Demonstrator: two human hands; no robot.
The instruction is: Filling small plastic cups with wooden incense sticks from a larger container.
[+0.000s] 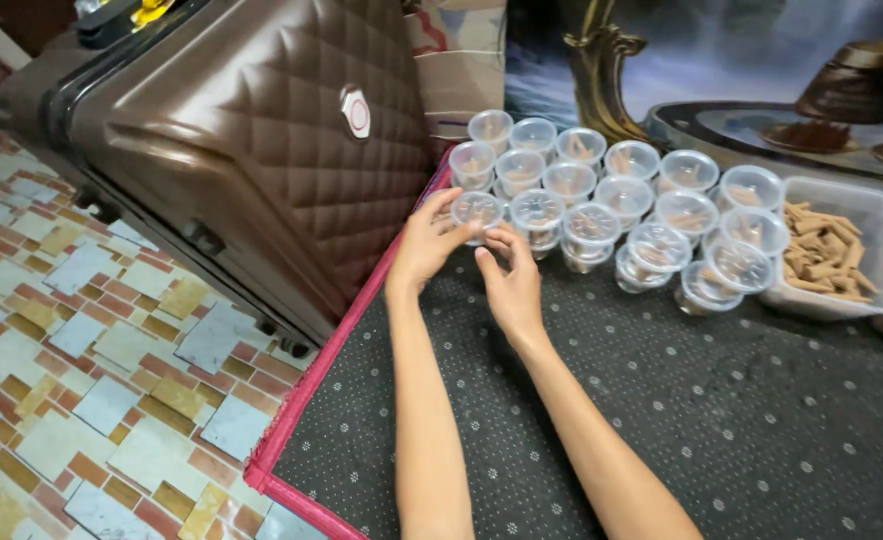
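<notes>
My left hand (427, 243) grips a small clear lidded plastic cup (477, 210) at the near-left end of a cluster of several such cups (621, 195) holding tan cone-shaped pieces. Just to its right, my right hand (509, 282) has its fingertips close to the same cup, fingers curled, nothing clearly held. Both forearms reach up from the bottom of the view across a dark grey dotted mat (721, 420).
A clear rectangular tub (829, 252) of loose tan cones sits at the right of the cups. A brown quilted suitcase (261, 140) stands on the patterned tiled floor (81, 360) left of the mat's pink edge (311, 385). A printed backdrop (741, 60) rises behind.
</notes>
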